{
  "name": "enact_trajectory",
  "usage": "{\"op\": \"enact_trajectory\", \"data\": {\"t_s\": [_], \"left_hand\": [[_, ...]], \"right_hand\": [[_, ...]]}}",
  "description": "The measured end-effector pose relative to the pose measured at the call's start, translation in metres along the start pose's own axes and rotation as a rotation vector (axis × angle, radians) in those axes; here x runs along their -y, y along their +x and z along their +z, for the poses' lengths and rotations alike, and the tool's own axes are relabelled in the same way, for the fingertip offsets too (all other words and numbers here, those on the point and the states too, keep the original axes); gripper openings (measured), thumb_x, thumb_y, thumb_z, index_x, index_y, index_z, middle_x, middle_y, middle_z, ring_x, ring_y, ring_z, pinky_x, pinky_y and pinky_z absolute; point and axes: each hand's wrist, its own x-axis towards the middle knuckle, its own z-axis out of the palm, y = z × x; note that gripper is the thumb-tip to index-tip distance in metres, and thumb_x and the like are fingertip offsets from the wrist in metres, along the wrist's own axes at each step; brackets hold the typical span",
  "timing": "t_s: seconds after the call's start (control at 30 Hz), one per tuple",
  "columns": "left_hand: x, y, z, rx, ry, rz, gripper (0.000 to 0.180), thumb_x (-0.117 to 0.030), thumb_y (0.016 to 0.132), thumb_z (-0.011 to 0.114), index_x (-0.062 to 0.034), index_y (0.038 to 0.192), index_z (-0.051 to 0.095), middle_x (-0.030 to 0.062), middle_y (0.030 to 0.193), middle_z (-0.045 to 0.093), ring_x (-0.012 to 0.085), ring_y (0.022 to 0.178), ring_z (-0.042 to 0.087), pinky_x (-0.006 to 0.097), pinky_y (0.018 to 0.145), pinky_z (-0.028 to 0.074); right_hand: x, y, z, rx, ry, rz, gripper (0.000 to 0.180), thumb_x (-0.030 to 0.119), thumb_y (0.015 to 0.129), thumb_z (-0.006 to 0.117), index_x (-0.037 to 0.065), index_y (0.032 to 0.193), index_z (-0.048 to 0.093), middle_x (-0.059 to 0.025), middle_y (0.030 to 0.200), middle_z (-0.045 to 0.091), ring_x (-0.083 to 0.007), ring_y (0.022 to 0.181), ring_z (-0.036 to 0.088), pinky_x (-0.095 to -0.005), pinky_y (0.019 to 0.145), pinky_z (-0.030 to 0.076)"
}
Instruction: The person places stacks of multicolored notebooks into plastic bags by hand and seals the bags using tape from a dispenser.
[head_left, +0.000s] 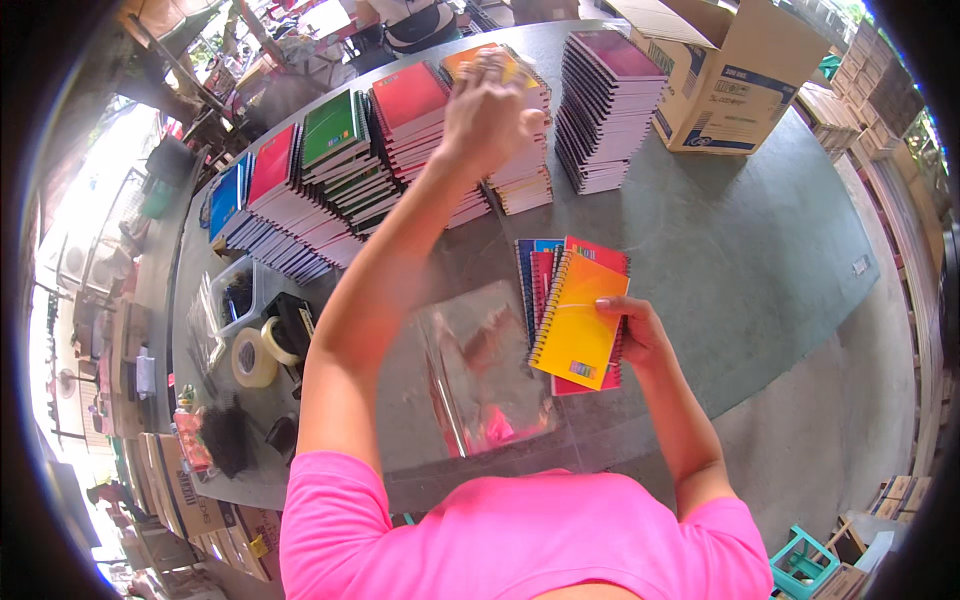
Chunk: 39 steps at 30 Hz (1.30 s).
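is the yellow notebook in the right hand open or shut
Shut: the yellow notebook shows only its closed cover, held by the right hand atop other notebooks.

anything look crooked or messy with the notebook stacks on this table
Mostly tidy. The blue, red and green spiral notebook stacks at the left lean and fan out like toppled rows, and the small bundle with the yellow notebook in the right hand is unevenly splayed.

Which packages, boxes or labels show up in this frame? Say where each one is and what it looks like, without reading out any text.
Cardboard box: far right of the table, brown, flaps open, blue printed panels on its side.
Clear plastic bags: flat on the table before the person, shiny and transparent.
Barcode label: low corner of the yellow notebook in the right hand, small and pale.
Cardboard cartons: lower left, brown.
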Motion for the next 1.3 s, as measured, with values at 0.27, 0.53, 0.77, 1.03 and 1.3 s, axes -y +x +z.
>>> {"op": "enact_trajectory", "data": {"t_s": [0.27,0.53,0.77,1.03,1.3], "left_hand": [[-0.027,0.015,-0.066,0.021,-0.911,-0.239,0.023,-0.002,0.073,0.058,-0.0103,0.092,0.066,0.0077,0.091,0.067,0.0243,0.091,0.061,0.037,0.088,0.043],[-0.054,-0.024,-0.015,0.187,0.188,0.424,0.037,-0.007,0.072,0.057,-0.0049,0.108,0.061,0.0189,0.122,0.053,0.0330,0.120,0.045,0.043,0.102,0.033],[0.005,0.021,-0.005,-0.081,0.061,0.037,0.024,-0.009,0.080,0.051,-0.0103,0.099,0.066,0.0109,0.094,0.064,0.0247,0.090,0.060,0.040,0.089,0.042],[-0.088,-0.025,0.002,0.725,-0.985,0.522,0.024,0.004,0.065,0.059,-0.0015,0.087,0.063,0.0111,0.095,0.063,0.0285,0.098,0.058,0.036,0.086,0.046],[-0.095,0.099,0.071,-0.200,0.102,0.211,0.018,-0.011,0.076,0.057,-0.0032,0.091,0.063,0.0140,0.091,0.064,0.0276,0.090,0.061,0.041,0.081,0.045]], "right_hand": [[0.014,-0.008,0.013,0.066,0.317,0.041,0.058,0.036,0.080,0.065,-0.001,0.122,0.049,-0.0136,0.115,0.059,-0.0255,0.102,0.059,-0.0382,0.089,0.046],[0.009,-0.024,-0.009,0.181,0.206,-0.030,0.051,0.012,0.075,0.059,-0.005,0.121,0.047,-0.0200,0.114,0.058,-0.0320,0.102,0.059,-0.0440,0.091,0.047],[0.024,-0.018,-0.009,0.009,0.144,-0.110,0.049,0.029,0.082,0.056,-0.004,0.117,0.051,-0.0174,0.112,0.060,-0.0306,0.099,0.061,-0.0425,0.088,0.047],[0.020,-0.021,-0.029,0.276,0.338,-0.137,0.071,0.054,0.083,0.052,0.000,0.129,0.041,-0.0170,0.124,0.052,-0.0290,0.108,0.056,-0.0398,0.093,0.044],[0.000,-0.039,-0.066,0.029,0.127,-0.022,0.049,0.022,0.079,0.063,-0.001,0.120,0.049,-0.0155,0.108,0.061,-0.0279,0.096,0.062,-0.0401,0.085,0.049]]}}
